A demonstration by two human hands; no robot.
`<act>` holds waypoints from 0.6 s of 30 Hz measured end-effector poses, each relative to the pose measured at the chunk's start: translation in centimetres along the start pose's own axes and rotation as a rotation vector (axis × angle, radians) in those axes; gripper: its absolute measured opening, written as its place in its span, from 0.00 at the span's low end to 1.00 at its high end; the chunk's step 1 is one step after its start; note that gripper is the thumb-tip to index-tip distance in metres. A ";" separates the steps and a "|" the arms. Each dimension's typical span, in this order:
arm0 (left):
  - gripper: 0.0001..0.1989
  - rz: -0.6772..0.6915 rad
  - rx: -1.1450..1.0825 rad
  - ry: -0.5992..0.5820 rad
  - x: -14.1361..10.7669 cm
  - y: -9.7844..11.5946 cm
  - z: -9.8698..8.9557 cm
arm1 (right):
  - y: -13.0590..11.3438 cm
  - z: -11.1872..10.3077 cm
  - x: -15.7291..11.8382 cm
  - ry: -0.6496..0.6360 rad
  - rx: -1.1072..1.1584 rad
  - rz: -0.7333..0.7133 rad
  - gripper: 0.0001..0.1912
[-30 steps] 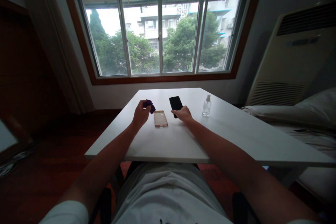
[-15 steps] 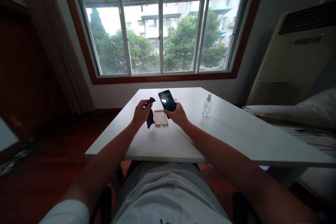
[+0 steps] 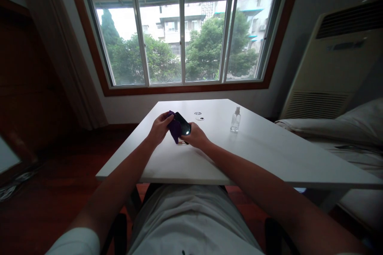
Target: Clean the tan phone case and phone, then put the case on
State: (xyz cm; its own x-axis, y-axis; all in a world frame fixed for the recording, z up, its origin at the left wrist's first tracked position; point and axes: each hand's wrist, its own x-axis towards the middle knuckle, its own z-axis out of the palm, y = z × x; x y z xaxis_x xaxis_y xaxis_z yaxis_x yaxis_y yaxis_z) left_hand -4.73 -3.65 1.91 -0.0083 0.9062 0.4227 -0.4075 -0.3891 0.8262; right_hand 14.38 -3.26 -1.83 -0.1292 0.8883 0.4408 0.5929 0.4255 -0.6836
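A purple cloth [image 3: 175, 128] hangs from the closed fingers of my left hand [image 3: 160, 126] and covers the left part of a black phone [image 3: 184, 126]. My right hand [image 3: 195, 135] grips that phone by its lower right end, tilted above the table. Beneath the phone and cloth, only the near edge of a clear phone case [image 3: 182, 142] shows on the table. Two small flat round items lie behind the phone, one [image 3: 198, 113] farther back and the other [image 3: 200, 118] nearer.
A clear spray bottle [image 3: 235, 121] stands upright on the white table [image 3: 254, 155], right of my hands. The table's near edge runs just in front of my lap. Beyond the right side is a pale covered piece of furniture [image 3: 353, 127].
The phone has moved left and down over the case, tilting more. The cloth is lifted off the table against the phone, and the round items are uncovered.
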 end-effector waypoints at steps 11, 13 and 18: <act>0.29 0.078 0.535 0.039 0.2 -0.7 -1.3 | -1.0 0.0 -0.7 -0.129 0.129 0.052 0.34; 0.24 0.277 0.784 0.026 0.1 -0.7 -1.5 | -1.1 0.0 -0.7 -0.136 0.170 0.082 0.34; 0.20 0.506 1.093 -0.062 -0.1 -0.8 -1.5 | -1.3 0.2 -0.7 -0.208 0.320 0.129 0.34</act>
State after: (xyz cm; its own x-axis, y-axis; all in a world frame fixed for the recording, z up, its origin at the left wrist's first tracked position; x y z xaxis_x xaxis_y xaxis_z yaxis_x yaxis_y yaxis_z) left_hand -5.82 -3.16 0.68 0.1123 0.6127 0.7823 0.6178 -0.6597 0.4280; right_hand 13.58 -4.37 -1.32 -0.2476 0.9400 0.2346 0.3414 0.3113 -0.8869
